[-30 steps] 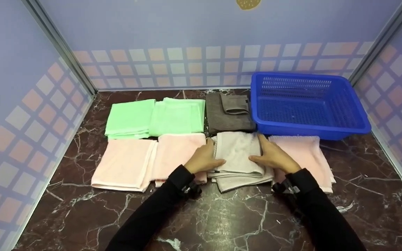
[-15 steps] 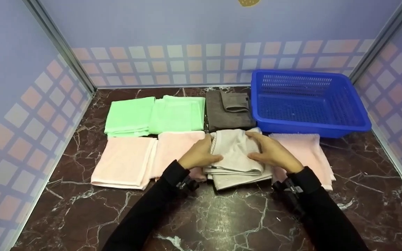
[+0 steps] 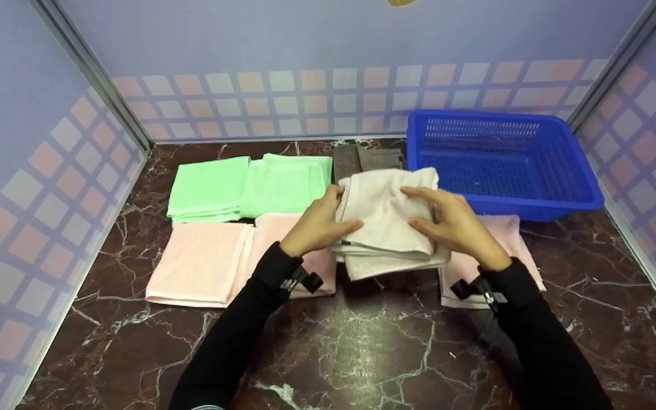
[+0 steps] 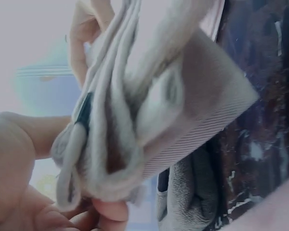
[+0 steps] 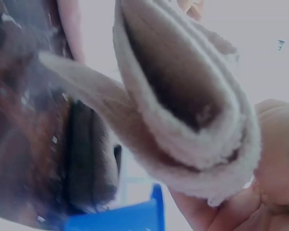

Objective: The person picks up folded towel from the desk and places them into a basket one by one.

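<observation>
Both hands hold up a stack of folded light-grey towels [image 3: 385, 213] in the middle of the head view, lifted over the table. My left hand [image 3: 319, 225] grips its left edge, thumb on top and fingers at the side. On the right edge my right hand [image 3: 453, 222] grips it likewise. In the left wrist view the layered folds of the towels [image 4: 115, 110] show, with a small dark tag at one edge. The right wrist view looks into the rolled fold of the towels [image 5: 192, 125]. Behind the stack lies a dark grey folded towel [image 3: 346, 162], partly covered.
A blue plastic basket [image 3: 504, 202] stands at the back right against the wall. Two green folded towels [image 3: 208, 188] lie at the back left. Pink folded towels [image 3: 200, 262] lie in front of them, and another pink towel [image 3: 501, 233] sits under the right forearm.
Both hands have taken hold of the light-grey towel stack and lifted it off the table, moving it up and toward the back. It now overlaps the dark grey towel.
</observation>
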`<state>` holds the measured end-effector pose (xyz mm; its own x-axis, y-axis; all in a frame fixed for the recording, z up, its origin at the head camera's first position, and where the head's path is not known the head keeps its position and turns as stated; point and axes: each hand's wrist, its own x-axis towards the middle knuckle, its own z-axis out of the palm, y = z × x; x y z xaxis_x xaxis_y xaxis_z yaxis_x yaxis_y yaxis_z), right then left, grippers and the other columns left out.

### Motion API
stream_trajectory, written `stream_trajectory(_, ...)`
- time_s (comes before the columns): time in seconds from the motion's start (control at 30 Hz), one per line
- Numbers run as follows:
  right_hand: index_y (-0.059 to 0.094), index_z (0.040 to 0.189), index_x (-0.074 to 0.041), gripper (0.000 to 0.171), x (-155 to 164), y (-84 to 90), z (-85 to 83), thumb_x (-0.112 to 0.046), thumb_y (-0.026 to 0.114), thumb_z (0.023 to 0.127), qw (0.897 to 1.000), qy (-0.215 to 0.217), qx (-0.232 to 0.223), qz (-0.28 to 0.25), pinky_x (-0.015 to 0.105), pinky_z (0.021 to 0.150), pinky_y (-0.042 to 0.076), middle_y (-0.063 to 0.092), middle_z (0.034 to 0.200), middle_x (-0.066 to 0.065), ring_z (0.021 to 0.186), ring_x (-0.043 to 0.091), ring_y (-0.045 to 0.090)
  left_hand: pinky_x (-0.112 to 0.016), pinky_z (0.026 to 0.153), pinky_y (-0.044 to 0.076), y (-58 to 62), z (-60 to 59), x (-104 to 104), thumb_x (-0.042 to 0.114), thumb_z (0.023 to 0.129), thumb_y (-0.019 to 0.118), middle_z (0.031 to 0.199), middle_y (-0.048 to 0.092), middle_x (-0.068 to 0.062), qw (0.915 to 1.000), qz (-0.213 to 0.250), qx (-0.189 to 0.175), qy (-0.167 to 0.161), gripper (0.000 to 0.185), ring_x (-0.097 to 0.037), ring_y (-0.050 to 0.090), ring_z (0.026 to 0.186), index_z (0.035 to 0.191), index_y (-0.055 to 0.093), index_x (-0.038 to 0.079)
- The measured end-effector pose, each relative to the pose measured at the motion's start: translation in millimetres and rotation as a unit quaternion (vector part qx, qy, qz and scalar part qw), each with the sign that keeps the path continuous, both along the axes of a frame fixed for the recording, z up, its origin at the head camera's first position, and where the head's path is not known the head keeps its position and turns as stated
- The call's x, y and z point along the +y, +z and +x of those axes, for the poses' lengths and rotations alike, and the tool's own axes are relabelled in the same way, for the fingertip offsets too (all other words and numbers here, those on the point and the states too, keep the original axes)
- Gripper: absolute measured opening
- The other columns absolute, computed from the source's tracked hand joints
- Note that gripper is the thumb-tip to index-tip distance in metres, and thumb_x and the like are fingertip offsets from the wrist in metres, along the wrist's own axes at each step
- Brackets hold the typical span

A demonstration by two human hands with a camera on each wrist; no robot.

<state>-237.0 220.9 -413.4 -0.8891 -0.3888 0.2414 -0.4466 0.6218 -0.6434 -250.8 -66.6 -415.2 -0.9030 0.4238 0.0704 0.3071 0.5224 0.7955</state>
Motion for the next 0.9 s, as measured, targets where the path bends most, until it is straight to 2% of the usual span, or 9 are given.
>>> stream_trajectory(0.13, 0.055, 0.149, -0.012, 0.059, 12, 17.4, -17.0, -0.006, 0.074, 0.093, 1.0, -0.022, -0.008, -0.01, 0.056, 0.097, 0.056, 0.056, 0.149, 0.023, 0.12, 0.038, 0.062, -0.044, 0.1, 0.055, 5.7, -19.4, 15, 0.022, 0.099, 0.069, 0.132, 0.064, -0.023, 0.9993, 0.033, 0.015, 0.006, 0.064, -0.032, 0.066, 0.112, 0.149, 0.036, -0.001)
stream_trajectory(0.3, 0.054, 0.151, -0.018, 0.061, 30, 33.2, -40.3, -0.003, 0.071, 0.095, 0.998, -0.054, -0.016, -0.04, 0.061, 0.106, 0.05, 0.05, 0.155, 0.021, 0.132, 0.039, 0.054, -0.043, 0.105, 0.052, 12.0, -44.8, 39, 0.019, 0.103, 0.062, 0.145, 0.054, -0.023, 0.9966, 0.071, 0.038, 0.015, 0.06, -0.032, 0.062, 0.122, 0.152, 0.032, 0.003)
stream_trajectory(0.47, 0.052, 0.153, -0.017, 0.063, 49, 41.1, -60.6, 0.004, 0.065, 0.095, 0.996, -0.067, 0.018, -0.056, 0.062, 0.115, 0.041, 0.049, 0.152, 0.022, 0.136, 0.04, 0.049, -0.039, 0.108, 0.05, 18.4, -66.3, 63, 0.018, 0.104, 0.059, 0.154, 0.047, -0.021, 0.9946, 0.094, 0.041, 0.017, 0.064, -0.031, 0.058, 0.128, 0.158, 0.026, 0.007)
stream_trajectory(0.6, 0.054, 0.151, -0.018, 0.062, 60, 43.0, -74.0, 0.009, 0.06, 0.095, 0.993, -0.081, 0.037, -0.083, 0.054, 0.121, 0.035, 0.05, 0.154, 0.018, 0.14, 0.034, 0.045, -0.035, 0.107, 0.05, 17.5, -77.6, 80, 0.01, 0.104, 0.058, 0.159, 0.038, -0.022, 0.9905, 0.133, 0.031, 0.011, 0.069, -0.031, 0.057, 0.129, 0.16, 0.018, 0.009)
stream_trajectory(0.67, 0.056, 0.15, -0.018, 0.062, 64, 42.4, -79.4, 0.01, 0.058, 0.094, 0.99, -0.087, 0.042, -0.101, 0.046, 0.122, 0.035, 0.05, 0.155, 0.015, 0.141, 0.029, 0.044, -0.035, 0.101, 0.054, 15.0, -80.7, 89, 0.006, 0.103, 0.057, 0.157, 0.037, -0.022, 0.9869, 0.158, 0.033, 0.011, 0.067, -0.032, 0.06, 0.122, 0.157, 0.017, 0.012)
stream_trajectory(0.7, 0.057, 0.149, -0.017, 0.063, 67, 41.4, -81.9, 0.011, 0.057, 0.094, 0.989, -0.09, 0.045, -0.11, 0.043, 0.122, 0.036, 0.05, 0.155, 0.015, 0.141, 0.026, 0.044, -0.035, 0.097, 0.056, 13.6, -81.5, 93, 0.005, 0.103, 0.057, 0.155, 0.038, -0.023, 0.9853, 0.166, 0.039, 0.011, 0.064, -0.032, 0.061, 0.118, 0.154, 0.019, 0.013)
stream_trajectory(0.77, 0.057, 0.149, -0.016, 0.063, 72, 39.5, -85.7, 0.013, 0.055, 0.093, 0.986, -0.099, 0.048, -0.127, 0.037, 0.122, 0.037, 0.05, 0.156, 0.014, 0.143, 0.023, 0.044, -0.035, 0.099, 0.055, 10.6, -83.4, 101, 0.003, 0.102, 0.057, 0.151, 0.043, -0.02, 0.9827, 0.176, 0.056, 0.002, 0.055, -0.031, 0.061, 0.119, 0.147, 0.026, 0.013)
stream_trajectory(0.83, 0.057, 0.149, -0.017, 0.063, 78, 37.5, -88.7, 0.014, 0.054, 0.093, 0.983, -0.115, 0.053, -0.132, 0.033, 0.122, 0.038, 0.05, 0.156, 0.013, 0.144, 0.022, 0.044, -0.034, 0.108, 0.05, 7.8, -85.1, 109, 0.003, 0.102, 0.057, 0.15, 0.046, -0.015, 0.9818, 0.175, 0.074, -0.009, 0.045, -0.026, 0.058, 0.127, 0.142, 0.037, 0.012)
stream_trajectory(0.9, 0.057, 0.149, -0.018, 0.064, 84, 34.6, -91.7, 0.013, 0.053, 0.094, 0.98, -0.134, 0.057, -0.139, 0.031, 0.12, 0.04, 0.049, 0.156, 0.012, 0.141, 0.021, 0.046, -0.029, 0.112, 0.044, 5.1, -86.0, 116, 0.003, 0.102, 0.057, 0.145, 0.051, -0.011, 0.9827, 0.165, 0.082, -0.021, 0.042, -0.019, 0.054, 0.128, 0.143, 0.048, 0.011)
